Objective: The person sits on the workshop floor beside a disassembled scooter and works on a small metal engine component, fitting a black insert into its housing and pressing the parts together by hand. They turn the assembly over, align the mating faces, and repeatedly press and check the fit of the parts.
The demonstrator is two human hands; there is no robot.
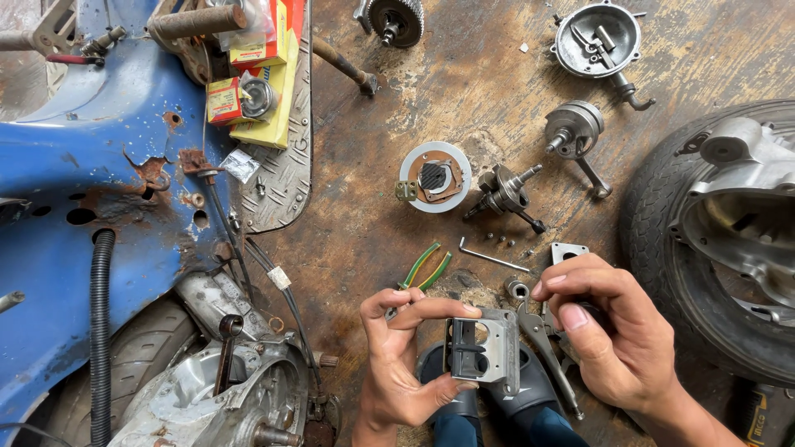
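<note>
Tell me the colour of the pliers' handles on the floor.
Green with yellow stripes on the pliers, seen in the head view.

The left hand (pixel 397 356) grips a grey metal housing (pixel 484 352) (square-flanged); the right hand (pixel 617 331) hovers beside it.

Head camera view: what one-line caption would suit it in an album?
Left hand holds a grey metal block, right hand beside it, above scattered engine parts on a stained floor.

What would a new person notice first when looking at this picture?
First, the two bare hands at the bottom centre: the left hand holds a small grey metal block with square openings, and the right hand hovers beside it. Next, the rusty blue scooter body fills the left side. A black tyre with a silver engine case sits at the right edge.
</note>
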